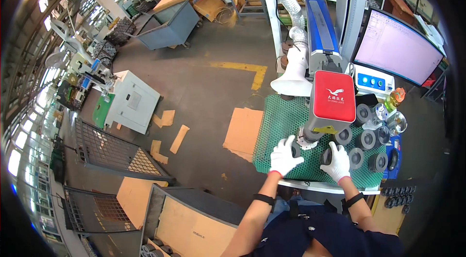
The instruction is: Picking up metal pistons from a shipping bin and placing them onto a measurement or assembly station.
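My left hand (285, 158), in a white glove, curves its fingers and thumb around the left side of a dark round metal part (295, 149); the glove hides much of it. Also gloved, my right hand (338, 164) grips a second dark round part (326, 156) between thumb and fingers. Both parts are on a green perforated mat (272, 136), just in front of a laser marking machine's red-topped head (334, 96). Several dark grey cylindrical parts with centre holes, including one ring (356, 158), stand to the right of my right hand.
A white funnel-shaped extraction hose (292, 80) hangs at the mat's back left. A monitor (399, 46) and a control box with lit buttons (372, 81) stand back right. Clear cups (397, 123) sit by the rings. Cardboard (242, 133) lies left of the bench; a large bin (194, 220) is lower left.
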Demonstrator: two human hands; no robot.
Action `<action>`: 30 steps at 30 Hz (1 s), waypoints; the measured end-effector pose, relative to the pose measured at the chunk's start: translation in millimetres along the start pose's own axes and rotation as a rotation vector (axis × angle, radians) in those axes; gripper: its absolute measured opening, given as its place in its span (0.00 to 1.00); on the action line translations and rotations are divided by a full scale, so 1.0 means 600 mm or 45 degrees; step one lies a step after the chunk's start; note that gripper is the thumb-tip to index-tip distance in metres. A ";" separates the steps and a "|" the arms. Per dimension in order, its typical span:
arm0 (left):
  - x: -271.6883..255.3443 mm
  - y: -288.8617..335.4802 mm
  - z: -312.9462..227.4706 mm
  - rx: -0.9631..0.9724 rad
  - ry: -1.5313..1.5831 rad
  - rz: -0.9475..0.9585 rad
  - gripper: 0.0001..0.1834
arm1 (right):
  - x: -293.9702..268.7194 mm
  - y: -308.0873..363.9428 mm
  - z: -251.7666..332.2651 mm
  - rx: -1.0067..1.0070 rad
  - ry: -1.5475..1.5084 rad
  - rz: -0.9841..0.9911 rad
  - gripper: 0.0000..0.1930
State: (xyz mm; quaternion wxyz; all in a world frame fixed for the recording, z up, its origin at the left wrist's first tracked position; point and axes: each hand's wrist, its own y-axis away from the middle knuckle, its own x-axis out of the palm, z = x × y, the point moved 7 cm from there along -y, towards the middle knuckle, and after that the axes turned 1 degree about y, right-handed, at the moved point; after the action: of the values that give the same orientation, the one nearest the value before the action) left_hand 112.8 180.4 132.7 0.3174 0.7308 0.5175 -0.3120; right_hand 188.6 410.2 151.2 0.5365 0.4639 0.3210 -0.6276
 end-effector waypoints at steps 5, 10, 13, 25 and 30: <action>-0.025 0.087 0.224 -0.304 1.540 -0.321 0.41 | -0.061 0.021 0.086 -0.192 0.303 -0.122 0.47; -0.011 0.344 0.462 -0.896 1.701 -0.531 0.27 | 0.010 0.018 0.223 -0.611 0.073 0.148 0.46; -0.029 0.433 0.480 -1.061 1.611 -0.654 0.24 | 0.055 -0.008 0.290 -0.685 0.203 0.126 0.48; -0.150 0.365 0.246 -0.403 1.207 -0.308 0.32 | 0.129 -0.013 0.304 0.291 -1.657 0.969 0.29; -0.243 0.271 0.059 0.249 0.270 -0.342 0.30 | 0.080 0.080 0.397 0.628 -2.170 1.344 0.16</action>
State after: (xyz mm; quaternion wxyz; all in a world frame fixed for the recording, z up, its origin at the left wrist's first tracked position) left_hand 224.3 28.4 248.4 0.1441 0.7113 0.6081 -0.3217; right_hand 178.8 167.0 197.9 0.6830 0.0439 -0.5478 -0.4810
